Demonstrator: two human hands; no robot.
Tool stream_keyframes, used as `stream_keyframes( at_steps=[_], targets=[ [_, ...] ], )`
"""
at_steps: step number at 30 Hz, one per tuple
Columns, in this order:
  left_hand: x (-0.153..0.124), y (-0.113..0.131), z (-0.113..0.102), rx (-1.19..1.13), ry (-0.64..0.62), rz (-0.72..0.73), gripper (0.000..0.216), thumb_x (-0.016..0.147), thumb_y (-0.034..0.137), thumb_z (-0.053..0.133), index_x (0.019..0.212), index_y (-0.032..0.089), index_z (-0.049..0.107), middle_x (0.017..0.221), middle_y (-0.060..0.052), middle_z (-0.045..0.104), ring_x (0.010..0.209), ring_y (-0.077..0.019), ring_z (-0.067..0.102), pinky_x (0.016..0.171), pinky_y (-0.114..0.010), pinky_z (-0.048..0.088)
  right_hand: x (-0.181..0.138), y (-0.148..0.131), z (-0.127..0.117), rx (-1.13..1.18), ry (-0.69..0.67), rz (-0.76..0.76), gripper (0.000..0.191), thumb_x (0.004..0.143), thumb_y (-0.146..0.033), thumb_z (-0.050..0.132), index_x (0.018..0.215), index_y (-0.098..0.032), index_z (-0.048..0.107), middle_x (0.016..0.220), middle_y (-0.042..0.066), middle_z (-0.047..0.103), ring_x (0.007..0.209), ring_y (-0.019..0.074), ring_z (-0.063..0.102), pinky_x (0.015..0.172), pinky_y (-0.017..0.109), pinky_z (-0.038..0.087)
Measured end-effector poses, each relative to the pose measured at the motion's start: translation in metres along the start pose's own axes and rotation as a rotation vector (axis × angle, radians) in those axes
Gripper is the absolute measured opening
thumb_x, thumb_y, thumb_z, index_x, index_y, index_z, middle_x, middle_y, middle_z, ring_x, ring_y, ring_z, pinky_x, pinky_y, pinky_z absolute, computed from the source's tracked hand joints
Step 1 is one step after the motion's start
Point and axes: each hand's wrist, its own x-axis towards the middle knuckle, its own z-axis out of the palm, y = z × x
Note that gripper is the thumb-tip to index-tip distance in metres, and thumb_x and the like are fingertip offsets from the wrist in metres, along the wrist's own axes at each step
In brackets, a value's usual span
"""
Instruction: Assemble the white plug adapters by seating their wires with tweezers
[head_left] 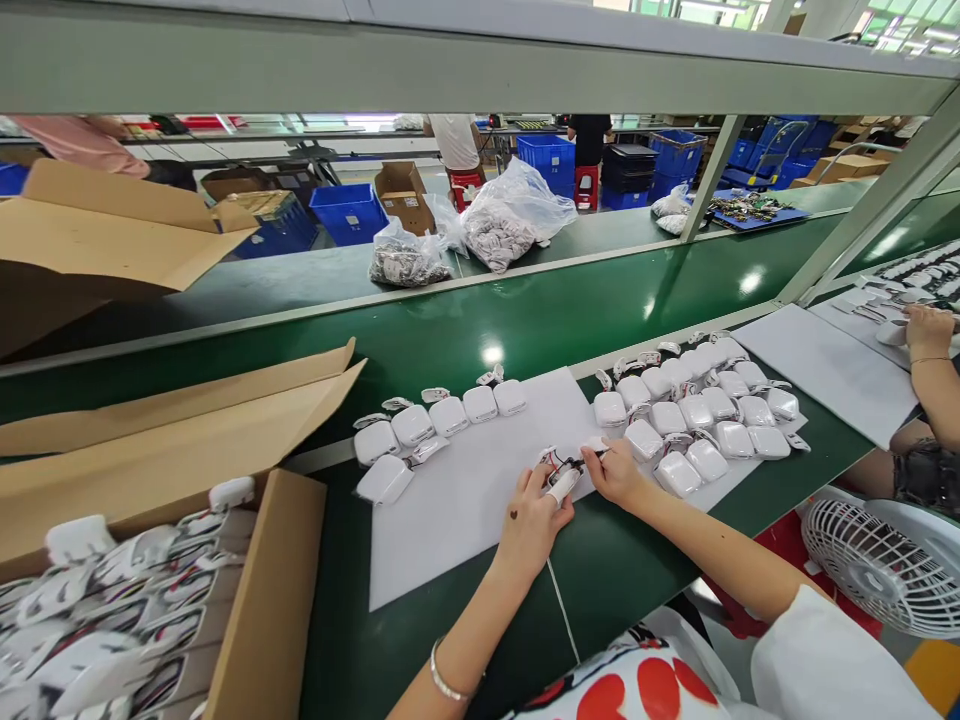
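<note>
My left hand (532, 515) is closed round a small white plastic housing (564, 486), with its open inside and dark and red wires (553, 462) showing. Pinched in my right hand (619, 474) is a thin dark piece (597, 456) that reaches to those wires; its exact kind is too small to tell. Both hands are over the right part of a white sheet (450, 530). Left of them, a short row of rounded white units (448, 416) lies with small wired parts beside it. Several more white units (696, 412) are grouped close beyond my right hand.
An open carton (289, 590) at the lower left holds white parts in dividers. Behind the green bench (360, 640) are plastic bags (499, 225) and blue bins (349, 213). A metal post (712, 180) rises behind. At right are a co-worker's hand (930, 330) and a fan (881, 570).
</note>
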Motion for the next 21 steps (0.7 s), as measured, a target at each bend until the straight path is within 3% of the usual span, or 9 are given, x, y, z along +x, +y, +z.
stream_keyframes(
  at_steps=[7, 12, 16, 21],
  targets=[
    [-0.003, 0.001, 0.004, -0.011, 0.142, 0.053, 0.023, 0.077, 0.008, 0.058, 0.096, 0.018, 0.065, 0.098, -0.010, 0.063, 0.077, -0.0191, 0.054, 0.068, -0.030, 0.049, 0.002, -0.009, 0.007, -0.033, -0.036, 0.205, 0.055, 0.099, -0.036, 0.025, 0.047, -0.021, 0.037, 0.042, -0.002, 0.037, 0.039, 0.0108, 0.033, 0.043, 0.028, 0.023],
    [-0.006, 0.005, 0.004, -0.001, 0.150, 0.042, 0.026, 0.080, 0.008, 0.056, 0.102, 0.018, 0.064, 0.098, -0.010, 0.062, 0.080, -0.0190, 0.055, 0.070, -0.031, 0.050, 0.040, -0.016, -0.015, 0.003, -0.033, 0.428, 0.048, 0.096, -0.037, 0.033, 0.051, -0.021, 0.033, 0.042, -0.005, 0.036, 0.038, 0.0080, 0.033, 0.041, 0.024, 0.025],
    [-0.010, 0.012, 0.006, 0.028, 0.148, -0.009, 0.021, 0.082, 0.012, 0.058, 0.101, 0.016, 0.064, 0.087, -0.009, 0.059, 0.080, -0.0186, 0.055, 0.067, -0.030, 0.050, 0.052, -0.019, -0.030, 0.160, -0.154, 0.605, 0.050, 0.089, -0.044, 0.045, 0.050, -0.021, 0.025, 0.040, -0.007, 0.029, 0.038, 0.0063, 0.027, 0.038, 0.022, 0.021],
    [-0.012, 0.021, 0.007, 0.068, 0.147, -0.028, 0.013, 0.082, 0.015, 0.060, 0.094, 0.014, 0.064, 0.085, -0.009, 0.056, 0.078, -0.0178, 0.055, 0.064, -0.028, 0.050, 0.041, -0.017, -0.030, 0.191, -0.175, 0.482, 0.054, 0.091, -0.049, 0.040, 0.050, -0.020, 0.020, 0.041, -0.007, 0.021, 0.041, 0.0062, 0.021, 0.040, 0.023, 0.018]
  ],
)
